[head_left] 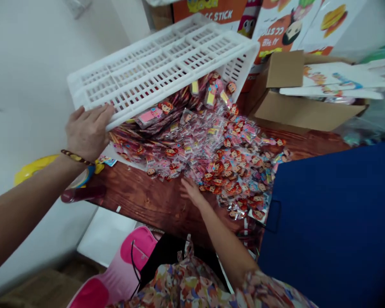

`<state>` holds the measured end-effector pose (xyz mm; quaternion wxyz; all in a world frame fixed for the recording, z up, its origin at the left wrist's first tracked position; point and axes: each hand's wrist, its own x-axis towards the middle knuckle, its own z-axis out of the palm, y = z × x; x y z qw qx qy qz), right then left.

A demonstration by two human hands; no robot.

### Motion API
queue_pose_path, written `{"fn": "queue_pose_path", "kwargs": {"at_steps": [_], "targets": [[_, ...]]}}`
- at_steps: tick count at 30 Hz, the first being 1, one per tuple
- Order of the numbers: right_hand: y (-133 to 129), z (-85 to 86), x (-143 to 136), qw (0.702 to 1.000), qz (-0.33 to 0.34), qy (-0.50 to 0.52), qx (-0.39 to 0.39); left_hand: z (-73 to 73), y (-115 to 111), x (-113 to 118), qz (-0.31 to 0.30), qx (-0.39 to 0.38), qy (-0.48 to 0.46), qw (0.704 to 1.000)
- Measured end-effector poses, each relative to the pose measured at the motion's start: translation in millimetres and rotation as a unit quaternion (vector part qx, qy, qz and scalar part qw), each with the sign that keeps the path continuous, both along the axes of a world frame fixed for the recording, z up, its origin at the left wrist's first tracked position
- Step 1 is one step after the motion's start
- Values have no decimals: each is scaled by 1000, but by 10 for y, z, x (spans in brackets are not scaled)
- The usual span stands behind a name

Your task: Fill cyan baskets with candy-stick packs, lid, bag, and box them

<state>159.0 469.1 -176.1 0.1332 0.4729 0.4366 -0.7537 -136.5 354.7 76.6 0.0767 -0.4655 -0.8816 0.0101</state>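
A white slatted plastic basket [167,64] lies tipped on its side, its open mouth facing me. Many small clear packets with red-haired doll figures [234,162] fill it and spill out over the brown wooden table [147,192]. My left hand [89,130] grips the basket's upper left rim, fingers bent over the edge. At the near edge of the pile, my right hand [191,190] is held low with its fingers stretched and apart, and nothing is in it.
An open cardboard box [295,111] with printed cards stands at the back right. A large blue panel [333,214] covers the right side. Yellow tape [35,169] and a dark red cylindrical object [81,193] lie at the left. Printed boxes [279,30] stand behind.
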Motion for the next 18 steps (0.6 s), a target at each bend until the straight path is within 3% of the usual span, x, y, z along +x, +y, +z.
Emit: {"fn": "queue_pose_path", "kwargs": {"at_steps": [3,7,14,18], "targets": [[92,5,-716,997,-23,48,-64,12,-6,-79,-6,-6,0,1000],[77,3,-1216,991,-18,59,-116,5,-4,-280,-6,-37,10,999],[112,-84,-1608,993,32,42,-106,-95,30,-929,-4,-62,27,998],[132,37,-1365,992,104,29,-59,-121,65,-1125,-2,-71,33,997]]}}
